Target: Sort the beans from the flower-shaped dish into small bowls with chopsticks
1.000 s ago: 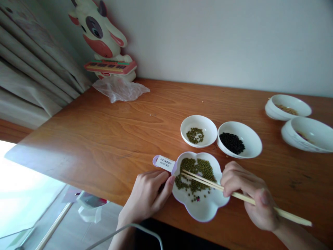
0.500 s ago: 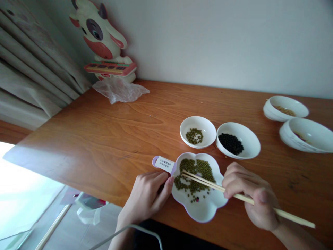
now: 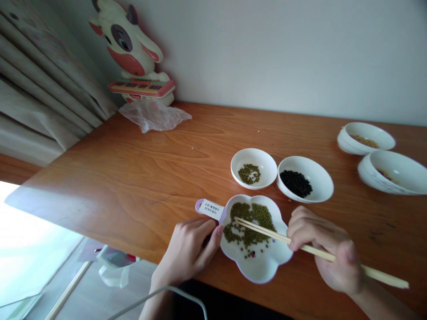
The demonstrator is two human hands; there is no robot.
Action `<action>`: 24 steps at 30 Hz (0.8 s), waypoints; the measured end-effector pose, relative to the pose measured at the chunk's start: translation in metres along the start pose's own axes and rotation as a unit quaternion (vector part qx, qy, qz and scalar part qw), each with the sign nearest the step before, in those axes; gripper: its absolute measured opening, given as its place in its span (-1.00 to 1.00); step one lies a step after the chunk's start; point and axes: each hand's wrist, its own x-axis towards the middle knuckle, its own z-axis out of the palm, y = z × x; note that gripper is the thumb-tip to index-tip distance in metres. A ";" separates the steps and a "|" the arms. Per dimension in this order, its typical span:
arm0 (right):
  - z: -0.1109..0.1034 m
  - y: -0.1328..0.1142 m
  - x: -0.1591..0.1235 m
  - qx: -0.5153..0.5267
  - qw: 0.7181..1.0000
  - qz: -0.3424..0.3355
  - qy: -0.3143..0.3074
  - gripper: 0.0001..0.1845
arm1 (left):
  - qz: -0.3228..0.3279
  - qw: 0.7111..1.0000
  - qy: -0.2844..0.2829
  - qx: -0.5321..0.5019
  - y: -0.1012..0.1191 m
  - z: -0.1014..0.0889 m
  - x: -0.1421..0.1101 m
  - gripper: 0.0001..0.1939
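Observation:
A flower-shaped white dish (image 3: 263, 269) with a lilac rim and a labelled handle lies near the table's front edge. Green mung beans (image 3: 263, 216) cover its far half, with a small dark red bit among the nearer ones. My left hand (image 3: 191, 246) grips the dish's left rim between thumb and curled fingers, just below the handle. In my right hand (image 3: 323, 249) is a pair of wooden chopsticks (image 3: 267, 232), slanting left over the dish. Their tips are close together at the beans; whether a bean is between them I cannot tell.
Behind the dish stand a small bowl (image 3: 265, 180) of green beans and a bowl (image 3: 322, 186) of black beans. Two more white bowls, one with tan grains (image 3: 365, 141), sit at the right. A cow toy keyboard (image 3: 143, 86) and a plastic bag (image 3: 155, 116) are at the back left.
My right hand and the rear ends of the chopsticks have shifted slightly to the right. My left hand and the dish look unmoved.

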 end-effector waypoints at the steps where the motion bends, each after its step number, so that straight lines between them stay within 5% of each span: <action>1: 0.001 -0.002 0.002 0.005 1.000 0.009 0.002 -0.27 | 0.000 1.000 0.000 -0.002 0.000 0.000 0.000 -0.64; 24: 0.003 -0.004 0.005 -0.002 1.000 0.017 0.015 -0.23 | -0.001 1.000 0.001 -0.002 0.000 0.000 0.000 -0.63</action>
